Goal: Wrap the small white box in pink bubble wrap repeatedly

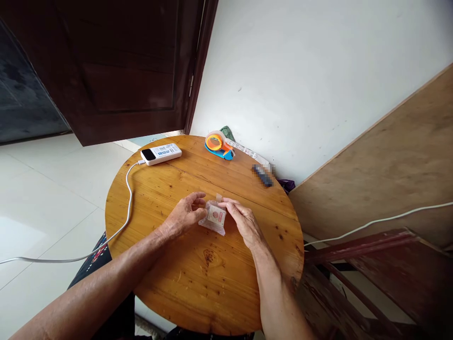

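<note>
A small flat packet in clear bubble wrap (214, 216) lies on the round wooden table (198, 293). Through the wrap shows a pale square item with red print. My left hand (186, 213) is at the packet's left side, its thumb against the wrap and its fingers curved apart from the thumb. On the other side, my right hand (244, 219) has its fingers together at the packet's upper right edge. They hold a short strip of clear tape (219, 197) that sticks up at the far edge. The right thumb is partly hidden.
An orange and blue tape dispenser (219, 144) stands at the back, near a printed white strip (247, 151) and a blurred dark object (262, 175). A white power bank (162, 154) lies at the back left, its white cable (129, 198) hanging off the left edge.
</note>
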Available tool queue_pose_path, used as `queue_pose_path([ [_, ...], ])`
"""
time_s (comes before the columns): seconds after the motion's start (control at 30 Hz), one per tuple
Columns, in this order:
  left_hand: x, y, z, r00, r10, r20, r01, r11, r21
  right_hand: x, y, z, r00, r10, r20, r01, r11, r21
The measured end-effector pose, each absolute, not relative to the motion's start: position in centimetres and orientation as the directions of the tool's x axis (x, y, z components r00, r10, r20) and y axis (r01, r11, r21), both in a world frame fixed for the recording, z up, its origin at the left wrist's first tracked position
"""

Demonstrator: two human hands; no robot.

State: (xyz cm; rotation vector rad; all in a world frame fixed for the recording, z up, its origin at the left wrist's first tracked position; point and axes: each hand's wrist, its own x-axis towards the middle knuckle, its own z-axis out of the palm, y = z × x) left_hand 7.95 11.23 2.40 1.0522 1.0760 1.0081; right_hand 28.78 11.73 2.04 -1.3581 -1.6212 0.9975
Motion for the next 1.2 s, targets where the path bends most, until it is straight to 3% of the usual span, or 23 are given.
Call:
queue_pose_path([
  [0.2,8.1,11.2,1.8,0.254,0.963,-0.094,-0.035,0.107,0.994,27.9,11.8,1.7,-0.182,0.981,0.065,0.309,0.120,-0.943],
  [0.33,8.2,11.1,1.5,0.196,0.976,-0.093,-0.053,0.106,0.993,27.4,11.8,2.5,-0.116,0.978,0.170,0.356,0.201,-0.912],
  [0.5,8.7,11.1,1.2,0.113,0.989,-0.098,-0.292,0.128,0.948,27.8,12.9,6.2,-0.092,0.959,0.270,0.408,0.283,-0.868],
  [0.63,9.2,11.3,0.9,0.170,0.977,-0.128,-0.473,0.195,0.859,29.1,15.5,9.5,-0.126,0.953,0.275,0.493,0.301,-0.816],
  [0.73,9.2,11.6,0.7,0.178,0.978,-0.114,-0.507,0.190,0.841,30.7,17.2,10.4,0.063,0.928,0.366,0.530,0.280,-0.801],
  [0.83,8.9,11.7,1.0,0.114,0.987,-0.114,-0.467,0.155,0.871,32.1,16.5,10.0,0.338,0.817,0.467,0.516,0.254,-0.818],
  [0.9,8.7,11.6,1.4,0.088,0.992,-0.089,-0.420,0.118,0.900,32.4,14.8,9.2,0.359,0.800,0.481,0.551,0.234,-0.801],
  [1.07,8.7,10.9,1.9,0.145,0.989,0.030,-0.173,-0.004,0.985,29.4,10.7,6.9,0.094,0.918,0.385,0.700,0.214,-0.682],
  [1.2,9.1,10.7,1.4,0.115,0.979,0.168,-0.005,-0.169,0.986,26.1,11.1,6.0,-0.002,0.949,0.316,0.853,0.166,-0.495],
])
